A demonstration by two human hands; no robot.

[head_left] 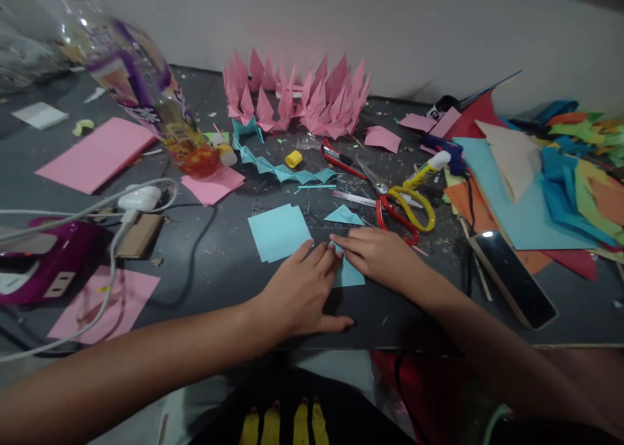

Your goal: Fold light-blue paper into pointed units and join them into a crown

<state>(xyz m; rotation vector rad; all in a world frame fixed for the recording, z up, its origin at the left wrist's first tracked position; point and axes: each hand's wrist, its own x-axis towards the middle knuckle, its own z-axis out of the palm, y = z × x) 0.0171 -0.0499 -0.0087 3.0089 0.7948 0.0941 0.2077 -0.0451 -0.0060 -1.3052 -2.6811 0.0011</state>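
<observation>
My left hand (pixel 299 289) and my right hand (pixel 377 253) both lie flat on a small light-blue paper piece (pixel 350 276) near the front of the dark table (pixel 219 263). Their fingers are stretched out and meet over the paper, pressing it down. Most of that paper is hidden under the hands. A stack of light-blue paper squares (pixel 277 232) lies just left of the fingertips. A small folded blue triangle (pixel 344 216) sits just beyond them.
Scissors with red and yellow handles (pixel 402 211), a glue stick (pixel 429 167) and a red cutter (pixel 338 160) lie beyond my right hand. A phone (pixel 517 277) and piled coloured papers (pixel 536 178) fill the right. Folded pink crown pieces (pixel 297 97) stand behind. A plastic bottle (pixel 146 88), pink sheets (pixel 95 154) and cables (pixel 112 237) are left.
</observation>
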